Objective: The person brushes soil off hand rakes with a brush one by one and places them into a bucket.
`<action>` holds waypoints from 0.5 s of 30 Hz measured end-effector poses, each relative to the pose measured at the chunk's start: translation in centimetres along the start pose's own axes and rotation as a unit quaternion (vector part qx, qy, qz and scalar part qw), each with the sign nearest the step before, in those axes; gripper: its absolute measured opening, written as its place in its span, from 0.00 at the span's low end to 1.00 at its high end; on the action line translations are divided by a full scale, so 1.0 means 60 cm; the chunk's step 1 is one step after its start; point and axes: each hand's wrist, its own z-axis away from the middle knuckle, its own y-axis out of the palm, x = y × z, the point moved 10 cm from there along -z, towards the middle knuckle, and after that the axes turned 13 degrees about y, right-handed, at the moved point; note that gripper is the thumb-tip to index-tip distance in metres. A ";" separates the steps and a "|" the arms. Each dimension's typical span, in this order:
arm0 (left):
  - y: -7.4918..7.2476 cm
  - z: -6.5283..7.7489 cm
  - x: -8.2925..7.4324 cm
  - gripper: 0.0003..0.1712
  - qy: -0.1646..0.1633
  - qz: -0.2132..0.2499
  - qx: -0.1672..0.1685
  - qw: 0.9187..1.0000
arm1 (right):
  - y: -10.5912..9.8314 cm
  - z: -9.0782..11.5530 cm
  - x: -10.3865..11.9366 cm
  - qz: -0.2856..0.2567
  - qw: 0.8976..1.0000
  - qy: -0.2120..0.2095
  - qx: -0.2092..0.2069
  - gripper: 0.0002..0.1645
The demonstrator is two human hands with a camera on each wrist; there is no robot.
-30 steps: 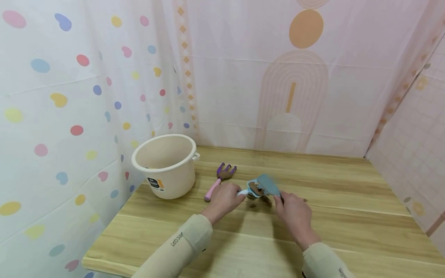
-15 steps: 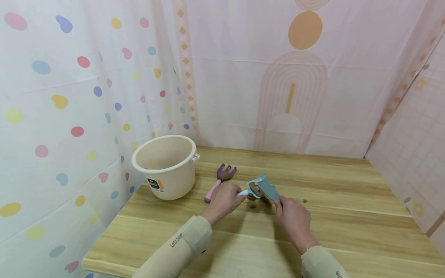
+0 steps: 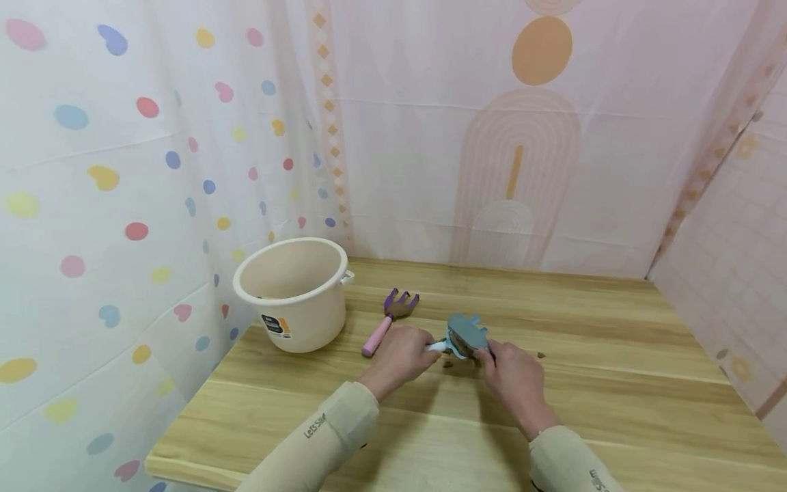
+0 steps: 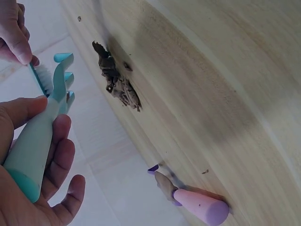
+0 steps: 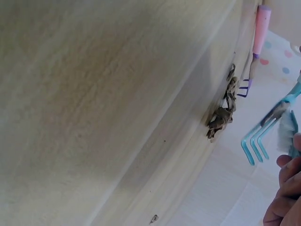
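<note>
My left hand grips the pale teal handle of a small garden hand rake. The rake is held above the table with its prongs pointing away from that hand. My right hand pinches a blue-backed brush with white bristles. Its bristles face the brown-smeared rake head, and in the head view the brush back hides much of that head. Below both tools lies a clump of dry, crumpled brown debris on the wooden table.
A second hand rake, pink-handled with purple prongs, lies on the table beside my left hand. Farther left stands a cream bucket. A small brown scrap lies to the right. Patterned curtains hang behind the wooden table.
The brush has moved along the rake head, first dipping right and down, then shifting left over it. The left hand and rake have shifted only slightly.
</note>
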 end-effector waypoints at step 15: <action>0.002 0.000 -0.007 0.10 0.012 -0.023 -0.016 1.000 | 0.004 -0.007 -0.022 0.023 0.999 0.027 0.005 0.12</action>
